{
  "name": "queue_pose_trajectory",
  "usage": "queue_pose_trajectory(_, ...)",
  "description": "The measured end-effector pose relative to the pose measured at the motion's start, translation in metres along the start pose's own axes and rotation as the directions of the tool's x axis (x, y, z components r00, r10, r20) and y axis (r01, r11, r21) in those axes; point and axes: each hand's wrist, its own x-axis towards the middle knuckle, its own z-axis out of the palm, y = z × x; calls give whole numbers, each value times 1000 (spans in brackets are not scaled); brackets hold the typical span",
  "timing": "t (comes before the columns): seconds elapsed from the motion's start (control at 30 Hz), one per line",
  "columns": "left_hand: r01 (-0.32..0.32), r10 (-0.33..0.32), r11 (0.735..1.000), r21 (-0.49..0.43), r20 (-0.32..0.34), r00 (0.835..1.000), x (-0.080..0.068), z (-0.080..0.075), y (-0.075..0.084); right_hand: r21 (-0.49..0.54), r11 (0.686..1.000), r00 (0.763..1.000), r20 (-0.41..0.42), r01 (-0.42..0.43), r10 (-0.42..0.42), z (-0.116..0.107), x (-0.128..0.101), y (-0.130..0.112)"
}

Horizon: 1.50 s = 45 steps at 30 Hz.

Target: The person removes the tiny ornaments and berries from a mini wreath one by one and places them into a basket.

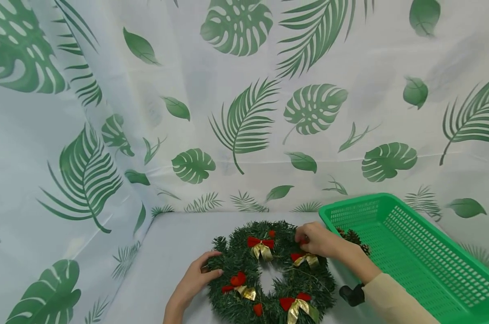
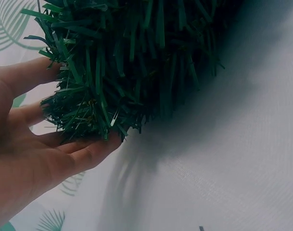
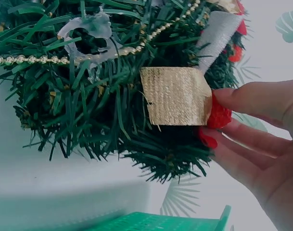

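- Wreath [image 1: 269,274] of dark green artificial needles lies flat on the table, near the front edge, directly below the head camera. It carries several red and gold bows around its ring and a string of small gold beads [image 3: 35,60] threaded through the needles.
- Backdrop cloth [image 1: 244,112], white with green palm and monstera leaves, hangs behind and to the left, and the same pale cloth covers the table [image 1: 171,252].
- Green plastic basket [image 1: 414,256], with slotted walls, stands on the table just to the right of the wreath. A pine cone [image 1: 353,237] peeks out by its near left wall, behind the person's right wrist.
- Left hand [image 1: 196,279] rests at the wreath's left outer edge. Its fingers are loosely curved against the needles, thumb [image 2: 28,74] on top and the other fingers beneath the fringe; the wrist view shows them touching the needles rather than closing tightly.
- Right hand [image 1: 315,238] reaches over the wreath's upper right part, in a cream sleeve [image 1: 394,301] with a black wrist strap [image 1: 351,294].
- Red and gold bow [image 3: 184,98] sits at that spot. The right hand's thumb and fingers pinch its red part, with the gold ribbon tail sticking out to the left in the wrist view.
- The two hands are well apart, on opposite sides of the ring.
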Motion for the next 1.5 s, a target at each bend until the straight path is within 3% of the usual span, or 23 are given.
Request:
queue_pose_trajectory(0.27, 10, -10, 1000, -15, -8, 1000, 0, -2, -3, 45, 999, 1000, -5, -8, 8, -5, -2, 1)
queue_pose_trajectory(0.5, 5, -6, 1000, -14, -24, 1000, 0, 1, -4, 86, 994, 997, 6, -73, 72, -10, -8, 3)
queue_pose_trajectory(0.93, 7, -7, 1000, 3, -40, 999, 1, 1, -4, 92, 995, 997, -56, -38, 44, -20, -15, -2)
queue_pose_trajectory(1.5, 20, -20, 1000, -1, -29, 999, -2, 2, -1, 135, 982, 979, -139, -133, 151, -44, -42, 4)
